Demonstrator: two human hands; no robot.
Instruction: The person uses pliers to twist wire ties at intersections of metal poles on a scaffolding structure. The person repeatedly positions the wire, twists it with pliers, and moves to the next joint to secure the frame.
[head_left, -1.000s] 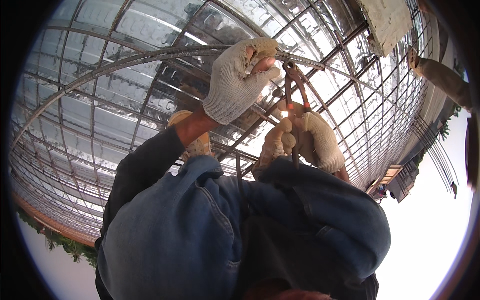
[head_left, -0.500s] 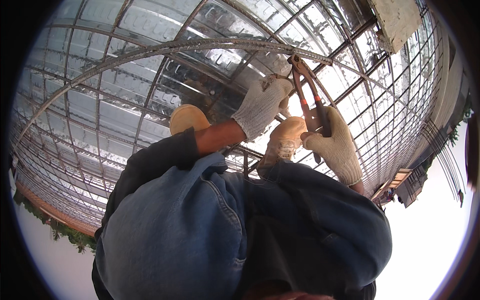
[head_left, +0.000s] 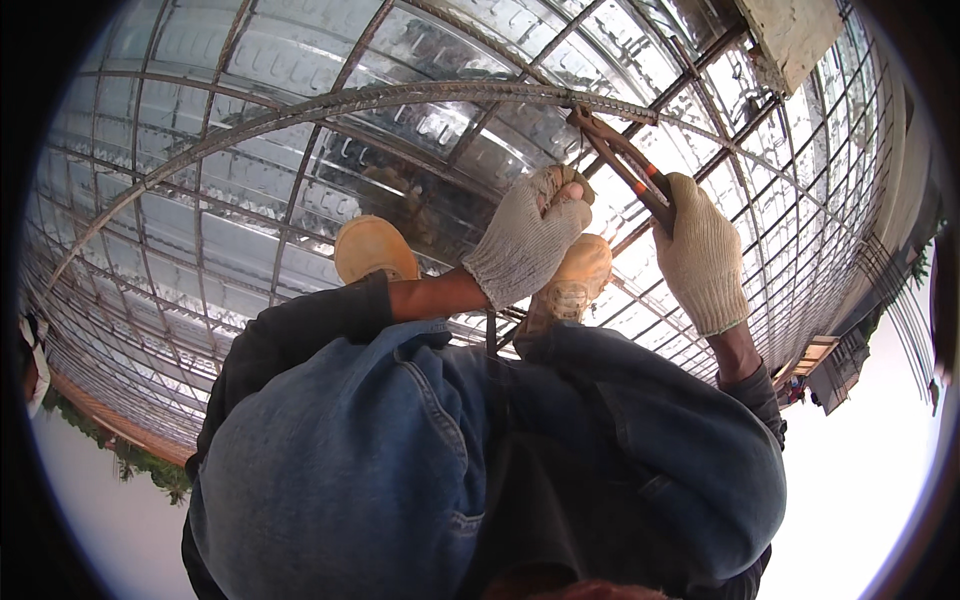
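Observation:
My right hand (head_left: 705,255), in a knitted white work glove, is closed around the handles of a pair of pincers (head_left: 625,160) with orange bands. Their jaws meet the thick ribbed rebar (head_left: 400,93) near its right end. Left of the pincers, my gloved left hand (head_left: 535,225) is closed, thumb and finger pinched on thin brownish tie wire (head_left: 577,160) that leads up toward the jaws. How much wire lies inside the fist is hidden. Just below the hands is my right tan shoe (head_left: 580,275); the left shoe (head_left: 375,250) rests farther left.
A grid of rebar (head_left: 300,175) spreads all around over shiny corrugated metal decking (head_left: 290,50). A rough concrete block (head_left: 795,40) stands at the upper right. Several long bars (head_left: 900,300) stick out at the right edge. Another person's sleeve or clothing (head_left: 38,365) shows at the far left.
My right hand has swung up and to the right and now grips the handles closer together. The pincers lean more to the left, jaws still at the rebar. The left hand has barely moved.

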